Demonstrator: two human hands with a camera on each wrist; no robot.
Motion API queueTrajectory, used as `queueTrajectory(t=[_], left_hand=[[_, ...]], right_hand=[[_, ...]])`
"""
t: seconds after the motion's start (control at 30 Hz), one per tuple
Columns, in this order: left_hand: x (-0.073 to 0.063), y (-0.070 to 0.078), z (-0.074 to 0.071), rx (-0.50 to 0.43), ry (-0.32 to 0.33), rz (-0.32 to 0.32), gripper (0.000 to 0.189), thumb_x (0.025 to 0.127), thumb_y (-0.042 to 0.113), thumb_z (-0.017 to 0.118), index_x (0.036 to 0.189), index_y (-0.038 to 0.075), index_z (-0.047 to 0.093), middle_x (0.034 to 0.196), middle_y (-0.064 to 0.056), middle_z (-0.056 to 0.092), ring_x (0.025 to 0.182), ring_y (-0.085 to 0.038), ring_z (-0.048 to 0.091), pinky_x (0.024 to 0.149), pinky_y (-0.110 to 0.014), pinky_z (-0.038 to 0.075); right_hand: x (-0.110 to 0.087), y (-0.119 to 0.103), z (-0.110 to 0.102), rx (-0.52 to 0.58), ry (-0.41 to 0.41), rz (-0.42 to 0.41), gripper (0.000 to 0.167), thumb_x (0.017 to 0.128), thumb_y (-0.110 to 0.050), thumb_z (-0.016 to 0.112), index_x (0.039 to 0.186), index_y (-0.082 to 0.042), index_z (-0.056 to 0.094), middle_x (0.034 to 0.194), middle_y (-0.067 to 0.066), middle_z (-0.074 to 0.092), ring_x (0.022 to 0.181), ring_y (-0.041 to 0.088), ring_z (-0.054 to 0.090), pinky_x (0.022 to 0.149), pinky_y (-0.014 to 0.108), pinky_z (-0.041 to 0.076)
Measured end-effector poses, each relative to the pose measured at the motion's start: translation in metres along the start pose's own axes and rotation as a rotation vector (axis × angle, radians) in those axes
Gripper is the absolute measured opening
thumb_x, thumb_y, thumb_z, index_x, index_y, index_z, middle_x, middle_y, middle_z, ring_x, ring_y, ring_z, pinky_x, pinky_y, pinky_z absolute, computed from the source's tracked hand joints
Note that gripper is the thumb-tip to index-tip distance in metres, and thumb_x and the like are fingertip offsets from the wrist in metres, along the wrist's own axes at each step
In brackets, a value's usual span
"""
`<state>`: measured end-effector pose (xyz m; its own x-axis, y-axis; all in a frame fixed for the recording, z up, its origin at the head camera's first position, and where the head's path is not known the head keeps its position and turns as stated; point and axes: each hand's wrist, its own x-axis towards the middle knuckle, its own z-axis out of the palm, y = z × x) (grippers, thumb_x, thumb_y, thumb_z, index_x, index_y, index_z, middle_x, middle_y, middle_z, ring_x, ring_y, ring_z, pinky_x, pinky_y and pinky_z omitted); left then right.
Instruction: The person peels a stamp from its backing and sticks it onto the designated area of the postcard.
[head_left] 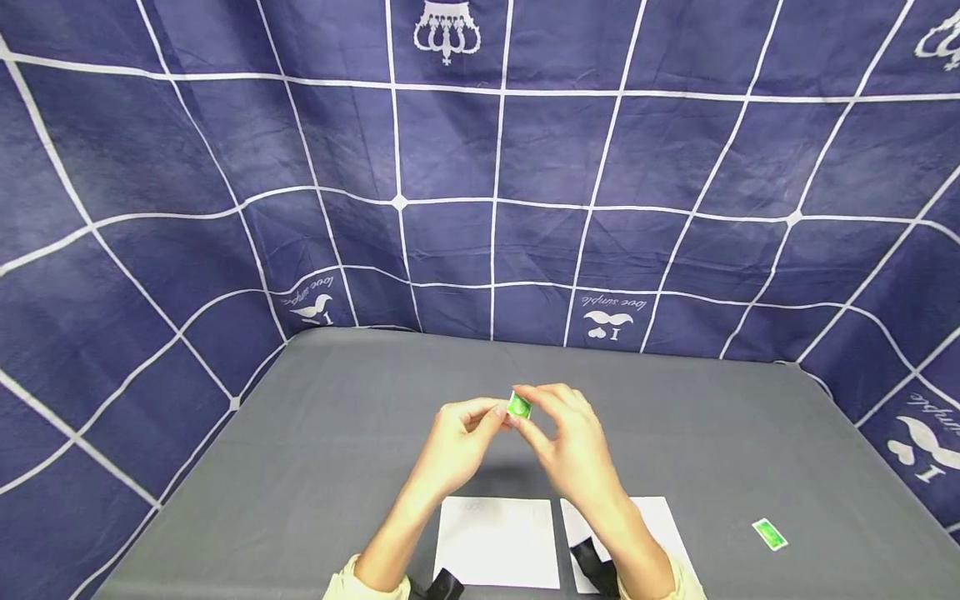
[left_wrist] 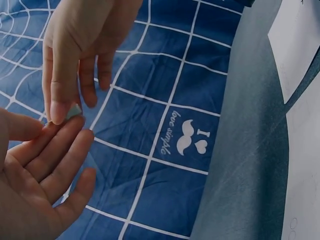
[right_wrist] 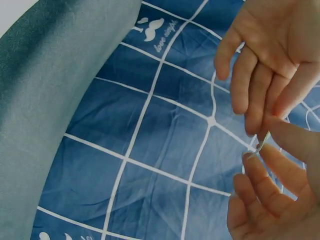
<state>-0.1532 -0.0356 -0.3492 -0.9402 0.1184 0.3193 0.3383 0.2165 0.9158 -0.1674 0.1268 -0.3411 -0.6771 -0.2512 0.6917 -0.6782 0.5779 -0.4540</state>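
A small, flat green piece with a white border (head_left: pixel 519 406) is held up between both hands above the grey table. The right hand (head_left: pixel 576 442) pinches it, forefinger at the upper edge and thumb below. At its left edge, the left hand (head_left: pixel 457 442) pinches a corner between thumb and forefinger. In the left wrist view only a pale bit of the piece (left_wrist: pixel 74 110) shows between the fingertips. From the right wrist it appears nearly edge-on, as a thin bent strip (right_wrist: pixel 263 142). Whether it is a sticker or a card cannot be told.
Two white sheets lie side by side near the front edge, the left sheet (head_left: pixel 497 542) and the right sheet (head_left: pixel 662 525) partly under the right forearm. A similar green rectangle (head_left: pixel 770 534) lies on the table (head_left: pixel 337 467) at right. A blue checked cloth (head_left: pixel 450 150) hangs behind.
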Motion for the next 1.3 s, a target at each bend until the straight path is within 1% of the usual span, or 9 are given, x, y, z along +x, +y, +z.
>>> queueTrajectory(t=[0.1, 0.23, 0.37, 0.53, 0.63, 0.77, 0.9, 1.03, 1.3], left_hand=[[0.0, 0.003, 0.0, -0.02, -0.009, -0.007, 0.025, 0.099, 0.013, 0.05, 0.11, -0.002, 0.068, 0.092, -0.006, 0.071, 0.093, -0.019, 0.066, 0.09, -0.046, 0.045], [-0.001, 0.007, 0.001, -0.087, -0.013, -0.031, 0.026, 0.099, 0.012, 0.051, 0.111, -0.005, 0.067, 0.095, -0.011, 0.071, 0.096, -0.021, 0.066, 0.089, -0.042, 0.046], [-0.002, 0.008, 0.0, -0.197, -0.039, -0.078, 0.031, 0.1, 0.014, 0.049, 0.114, -0.009, 0.064, 0.103, -0.017, 0.069, 0.1, -0.025, 0.065, 0.087, -0.037, 0.049], [-0.003, 0.01, -0.001, -0.393, -0.099, -0.153, 0.041, 0.103, 0.018, 0.044, 0.123, -0.015, 0.053, 0.118, -0.026, 0.06, 0.11, -0.033, 0.059, 0.091, -0.038, 0.047], [-0.003, 0.011, -0.002, -0.457, -0.111, -0.18, 0.042, 0.102, 0.017, 0.044, 0.125, -0.017, 0.05, 0.122, -0.028, 0.057, 0.112, -0.035, 0.057, 0.092, -0.038, 0.046], [-0.004, 0.012, -0.002, -0.468, -0.107, -0.198, 0.042, 0.102, 0.018, 0.045, 0.126, -0.017, 0.05, 0.123, -0.028, 0.056, 0.112, -0.035, 0.057, 0.091, -0.038, 0.047], [-0.004, 0.012, -0.002, -0.465, -0.117, -0.206, 0.042, 0.102, 0.018, 0.045, 0.126, -0.016, 0.05, 0.123, -0.027, 0.056, 0.114, -0.033, 0.057, 0.093, -0.038, 0.046], [-0.003, 0.013, -0.002, -0.479, -0.131, -0.2, 0.041, 0.098, 0.014, 0.049, 0.128, -0.014, 0.05, 0.126, -0.023, 0.056, 0.114, -0.027, 0.057, 0.095, -0.041, 0.044], [-0.003, 0.012, -0.003, -0.467, -0.15, -0.182, 0.042, 0.095, 0.012, 0.054, 0.129, -0.012, 0.05, 0.119, -0.02, 0.061, 0.11, -0.021, 0.059, 0.096, -0.039, 0.043]], right_hand=[[0.002, 0.001, -0.004, 0.062, -0.03, 0.026, 0.033, 0.074, -0.008, 0.081, 0.106, -0.007, 0.072, 0.098, -0.002, 0.065, 0.092, 0.015, 0.059, 0.078, 0.038, 0.048], [0.003, 0.001, -0.008, 0.139, -0.062, 0.071, 0.031, 0.077, -0.008, 0.08, 0.107, -0.008, 0.071, 0.098, -0.005, 0.065, 0.094, 0.011, 0.058, 0.08, 0.038, 0.048], [0.003, 0.0, -0.009, 0.201, -0.075, 0.097, 0.031, 0.078, -0.008, 0.079, 0.108, -0.009, 0.071, 0.1, -0.006, 0.065, 0.094, 0.011, 0.057, 0.08, 0.039, 0.048], [0.003, -0.001, -0.008, 0.231, -0.08, 0.103, 0.032, 0.078, -0.008, 0.079, 0.11, -0.009, 0.071, 0.102, -0.006, 0.065, 0.096, 0.011, 0.058, 0.081, 0.037, 0.048], [0.002, -0.001, -0.007, 0.238, -0.075, 0.106, 0.033, 0.079, -0.008, 0.078, 0.111, -0.009, 0.071, 0.103, -0.007, 0.065, 0.096, 0.01, 0.058, 0.08, 0.039, 0.048], [0.001, -0.001, -0.006, 0.254, -0.063, 0.115, 0.032, 0.079, -0.008, 0.078, 0.111, -0.009, 0.071, 0.102, -0.007, 0.065, 0.095, 0.011, 0.057, 0.077, 0.041, 0.048], [0.001, 0.0, -0.006, 0.263, -0.055, 0.121, 0.032, 0.079, -0.008, 0.078, 0.11, -0.008, 0.071, 0.101, -0.007, 0.064, 0.094, 0.01, 0.056, 0.076, 0.038, 0.047], [0.001, 0.001, -0.007, 0.282, -0.058, 0.12, 0.032, 0.079, -0.007, 0.078, 0.111, -0.007, 0.071, 0.1, -0.007, 0.064, 0.093, 0.013, 0.057, 0.076, 0.032, 0.045], [0.002, 0.003, -0.008, 0.33, -0.071, 0.128, 0.033, 0.079, -0.006, 0.077, 0.111, -0.009, 0.071, 0.1, -0.006, 0.065, 0.093, 0.016, 0.058, 0.079, 0.033, 0.045]])
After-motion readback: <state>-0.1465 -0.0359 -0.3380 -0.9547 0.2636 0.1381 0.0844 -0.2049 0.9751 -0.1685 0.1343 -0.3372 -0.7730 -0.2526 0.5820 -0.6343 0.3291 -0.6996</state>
